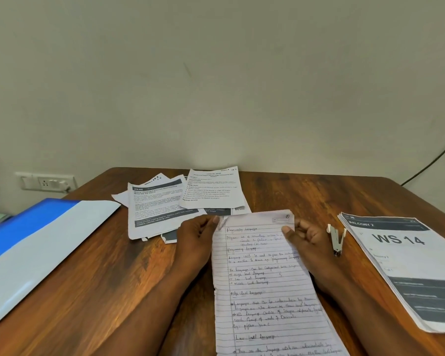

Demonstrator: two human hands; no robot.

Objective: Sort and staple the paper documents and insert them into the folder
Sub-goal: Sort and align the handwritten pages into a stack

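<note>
Brown wooden tabletop [93,278] | blue-and-white folder [36,250] lies far left | printed stack headed "WS 14" [406,265] right | lined handwritten sheets [265,286] centre near | loose printed pages [180,201] far centre | left hand [198,235] pinches the sheets' top-left corner | right hand [306,240] grips their top-right edge | stapler [336,238] just right of right hand.

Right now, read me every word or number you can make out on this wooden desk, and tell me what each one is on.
"BALCONY 2" and "WS 14": white printed stack with dark bands, far right.
"2846": dark header of the printed sheet in the scattered pile.
"Programming Language", "High level language": handwritten lined paper, held at its top corners by the left hand and right hand.
All other print and handwriting: too blurred to read.
Blue folder: no text.
</note>
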